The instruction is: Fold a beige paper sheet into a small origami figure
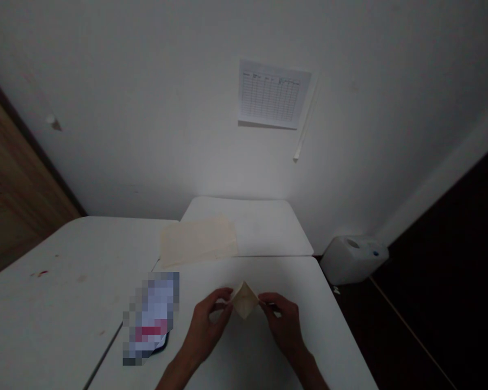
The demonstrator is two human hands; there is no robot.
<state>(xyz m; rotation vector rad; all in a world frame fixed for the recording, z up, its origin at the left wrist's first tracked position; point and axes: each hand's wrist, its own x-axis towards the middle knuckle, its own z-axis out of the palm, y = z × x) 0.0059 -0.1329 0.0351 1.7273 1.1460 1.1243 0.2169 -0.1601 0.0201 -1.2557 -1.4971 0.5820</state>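
Note:
A small cream-coloured piece of folded paper [244, 301], shaped like a diamond, is held between my two hands over the white table. My left hand [211, 319] pinches its left corner between thumb and fingers. At the opposite corner, my right hand [283, 319] grips the paper the same way. Its layers look slightly parted at the top, though the inside is hard to make out. Behind my hands lies a flat cream sheet of paper [199, 241], across the seam between tables.
To the left, a phone [156, 309], its screen blurred out, lies on the table [333, 336]. A white plastic jug [352, 260] stands on the floor at right. A printed chart [273, 96] hangs on the wall; a wooden panel [16, 179] is at far left.

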